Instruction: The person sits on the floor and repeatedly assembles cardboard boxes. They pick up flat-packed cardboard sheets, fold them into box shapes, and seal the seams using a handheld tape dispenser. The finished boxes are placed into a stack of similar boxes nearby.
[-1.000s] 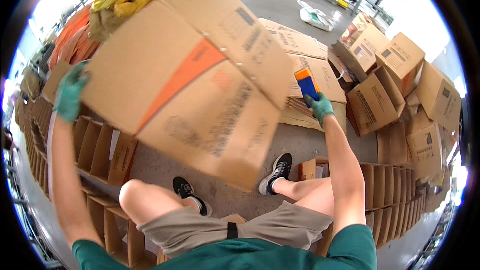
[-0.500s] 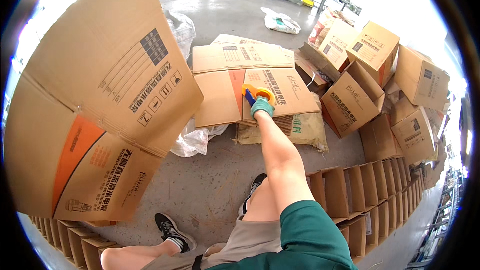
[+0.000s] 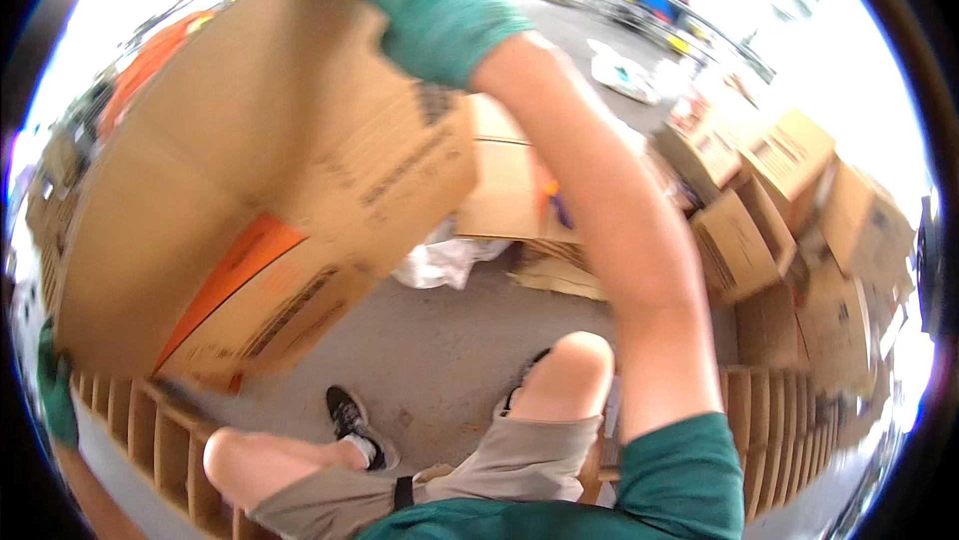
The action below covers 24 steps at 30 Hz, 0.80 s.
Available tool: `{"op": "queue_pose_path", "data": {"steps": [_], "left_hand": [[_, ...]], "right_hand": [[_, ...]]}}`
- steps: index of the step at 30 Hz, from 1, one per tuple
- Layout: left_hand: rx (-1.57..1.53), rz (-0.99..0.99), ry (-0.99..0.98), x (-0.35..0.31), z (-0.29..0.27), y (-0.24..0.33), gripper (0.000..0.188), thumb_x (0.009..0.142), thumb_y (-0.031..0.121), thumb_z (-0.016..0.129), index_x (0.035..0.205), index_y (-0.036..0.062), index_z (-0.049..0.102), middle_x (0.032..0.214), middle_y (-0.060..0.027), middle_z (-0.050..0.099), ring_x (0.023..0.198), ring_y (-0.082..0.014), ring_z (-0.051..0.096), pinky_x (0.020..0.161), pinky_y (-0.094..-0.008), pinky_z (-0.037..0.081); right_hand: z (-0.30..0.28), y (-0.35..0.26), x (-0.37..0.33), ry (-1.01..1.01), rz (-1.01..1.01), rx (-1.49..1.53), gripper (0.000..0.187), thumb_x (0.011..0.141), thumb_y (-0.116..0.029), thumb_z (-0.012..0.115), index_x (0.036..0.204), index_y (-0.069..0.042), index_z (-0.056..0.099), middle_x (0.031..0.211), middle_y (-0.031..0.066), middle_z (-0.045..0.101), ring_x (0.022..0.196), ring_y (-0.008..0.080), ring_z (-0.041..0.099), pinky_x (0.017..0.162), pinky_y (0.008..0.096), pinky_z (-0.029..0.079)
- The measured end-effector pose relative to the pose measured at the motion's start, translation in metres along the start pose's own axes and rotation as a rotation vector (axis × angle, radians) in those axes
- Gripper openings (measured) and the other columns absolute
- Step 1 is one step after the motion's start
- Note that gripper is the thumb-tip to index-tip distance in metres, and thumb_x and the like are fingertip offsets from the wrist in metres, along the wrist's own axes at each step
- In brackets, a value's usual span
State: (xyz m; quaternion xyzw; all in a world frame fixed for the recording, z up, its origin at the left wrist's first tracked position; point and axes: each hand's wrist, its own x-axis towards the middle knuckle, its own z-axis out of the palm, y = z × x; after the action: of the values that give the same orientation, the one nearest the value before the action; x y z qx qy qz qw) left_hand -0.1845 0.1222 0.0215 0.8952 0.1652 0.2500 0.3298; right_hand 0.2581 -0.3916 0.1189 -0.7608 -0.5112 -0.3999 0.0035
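Note:
A large cardboard box [image 3: 200,160], partly opened out, with an orange patch, stands tilted up on my left. My left hand [image 3: 57,385], in a green glove, closes on its lower left edge, partly hidden behind the board. At the box's top edge is my right hand [image 3: 440,20], also green-gloved and blurred, its fingers spread over the board. The orange and blue tape dispenser [image 3: 559,205] shows partly beyond my right forearm, lying on flattened cardboard boxes [image 3: 504,180].
Made-up cardboard boxes [image 3: 734,245] are heaped on the right. Rows of upright carton dividers [image 3: 769,420] line the lower right, with more dividers [image 3: 150,430] at lower left. White plastic sacking [image 3: 450,262] lies beyond my feet. A white sack [image 3: 624,70] rests farther off.
My right hand has let go of the tape dispenser and moved up and left to the raised box's top edge. My left hand has come into view. The view has shifted.

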Motion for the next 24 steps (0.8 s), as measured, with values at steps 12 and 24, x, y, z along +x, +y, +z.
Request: {"op": "queue_pose_path", "data": {"steps": [12,24], "left_hand": [[-0.109,0.139,-0.048,-0.03,0.028,-0.021,0.047,0.096,0.007,0.066,0.141,0.0051,0.055,0.155,-0.0069,0.047,0.142,-0.0199,0.042,0.118,-0.0346,0.032],[-0.003,0.098,0.125,-0.037,0.044,-0.045,0.036,0.109,0.026,0.049,0.124,-0.0023,0.064,0.128,-0.0079,0.065,0.122,-0.0183,0.056,0.11,-0.0343,0.039]], "right_hand": [[0.024,-0.005,0.046,0.145,-0.137,-0.193,0.075,0.088,-0.008,0.064,0.156,-0.019,0.034,0.144,0.012,0.052,0.138,0.0379,0.045,0.119,0.0465,0.038],[-0.051,-0.067,0.002,-0.282,0.065,0.098,0.044,0.081,-0.015,0.078,0.123,-0.01,0.066,0.121,0.0151,0.065,0.118,0.0333,0.06,0.108,0.0437,0.047]]}}
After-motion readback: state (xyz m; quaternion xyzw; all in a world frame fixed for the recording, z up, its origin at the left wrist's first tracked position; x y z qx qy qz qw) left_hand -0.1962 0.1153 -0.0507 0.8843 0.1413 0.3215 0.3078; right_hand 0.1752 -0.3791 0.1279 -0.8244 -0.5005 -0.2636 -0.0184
